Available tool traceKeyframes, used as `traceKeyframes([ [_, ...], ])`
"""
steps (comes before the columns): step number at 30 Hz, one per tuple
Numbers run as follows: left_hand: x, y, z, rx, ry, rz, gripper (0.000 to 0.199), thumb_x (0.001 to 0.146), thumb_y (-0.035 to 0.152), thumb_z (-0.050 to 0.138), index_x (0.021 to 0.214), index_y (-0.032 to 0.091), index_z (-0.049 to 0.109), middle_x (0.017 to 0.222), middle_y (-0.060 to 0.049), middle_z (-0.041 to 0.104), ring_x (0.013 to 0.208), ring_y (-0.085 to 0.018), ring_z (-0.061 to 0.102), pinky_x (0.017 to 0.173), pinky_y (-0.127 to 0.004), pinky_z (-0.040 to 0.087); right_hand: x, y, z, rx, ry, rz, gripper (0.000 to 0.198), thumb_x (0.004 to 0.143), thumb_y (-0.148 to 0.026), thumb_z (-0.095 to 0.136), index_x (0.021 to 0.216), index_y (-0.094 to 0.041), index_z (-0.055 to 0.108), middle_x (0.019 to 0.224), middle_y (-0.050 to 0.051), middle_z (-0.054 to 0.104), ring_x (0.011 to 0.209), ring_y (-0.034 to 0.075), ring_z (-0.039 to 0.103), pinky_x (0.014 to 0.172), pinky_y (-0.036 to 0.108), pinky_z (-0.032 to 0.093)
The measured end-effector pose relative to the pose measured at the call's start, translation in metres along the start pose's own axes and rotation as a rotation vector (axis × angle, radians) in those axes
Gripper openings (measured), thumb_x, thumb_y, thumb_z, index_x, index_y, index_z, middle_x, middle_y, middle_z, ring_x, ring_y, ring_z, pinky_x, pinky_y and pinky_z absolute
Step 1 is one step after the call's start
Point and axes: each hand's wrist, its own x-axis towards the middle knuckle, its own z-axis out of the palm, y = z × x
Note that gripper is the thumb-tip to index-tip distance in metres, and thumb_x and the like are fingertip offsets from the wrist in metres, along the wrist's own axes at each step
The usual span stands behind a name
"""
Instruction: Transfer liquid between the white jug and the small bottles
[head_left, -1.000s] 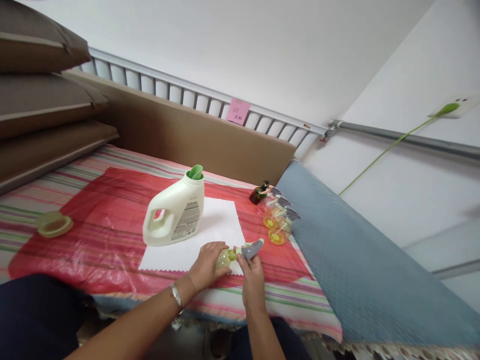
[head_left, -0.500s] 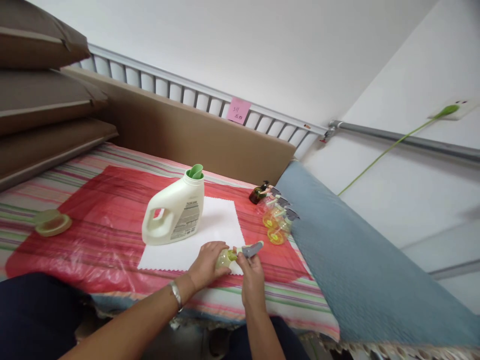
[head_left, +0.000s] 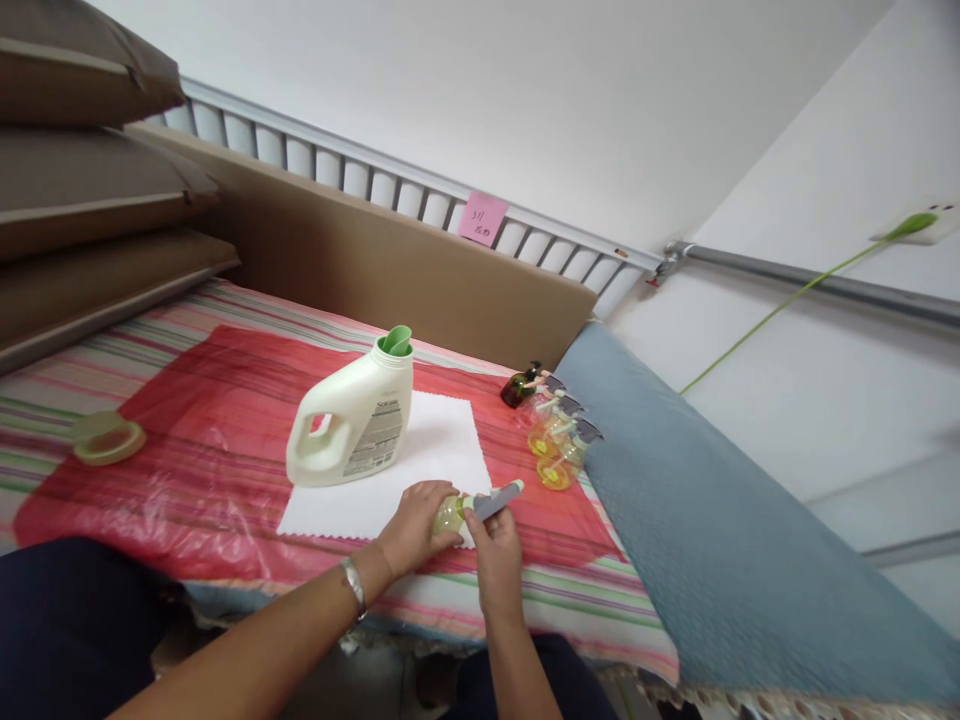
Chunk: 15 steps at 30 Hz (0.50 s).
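My left hand (head_left: 416, 528) is wrapped round a small clear spray bottle (head_left: 448, 514), tipped over on its side with its neck to the right. My right hand (head_left: 495, 545) grips a grey spray head (head_left: 498, 499) with a pale green nozzle, right at the bottle's neck. Fingers partly cover the joint, so how firmly the head sits is hidden. Just beyond my left hand, a large cream detergent jug (head_left: 352, 420) stands upright on a white scalloped sheet (head_left: 442, 440). A green pouring spout shows in its uncapped mouth.
Several spray bottles (head_left: 553, 472), some with yellow liquid, stand at the right near a dark pump bottle (head_left: 517, 388). A pale green cap (head_left: 109, 440) lies far left on red plastic film (head_left: 217, 440). Cushions (head_left: 97, 200) are stacked at the left; a brown board (head_left: 375, 265) closes off the back.
My right hand has shifted slightly left, bringing the spray head against the bottle's neck, and the head has turned. The view has moved a little. My left hand keeps its hold.
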Motion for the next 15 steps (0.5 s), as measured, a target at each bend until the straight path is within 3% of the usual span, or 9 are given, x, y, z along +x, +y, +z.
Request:
traceKeyframes([
  [15, -0.001, -0.001, -0.001, 0.003, -0.019, -0.018, 0.058, 0.063, 0.025, 0.075, 0.116, 0.021, 0.051, 0.120, -0.010, 0.057, 0.111, -0.028, 0.051, 0.097, -0.046, 0.037, 0.007, 0.013, 0.004, -0.100, -0.001, -0.054, 0.040, 0.065, -0.035, 0.070, 0.098, -0.016, 0.057, 0.101, 0.008, 0.066, 0.096, 0.023, 0.060, 0.088, 0.040, 0.044],
])
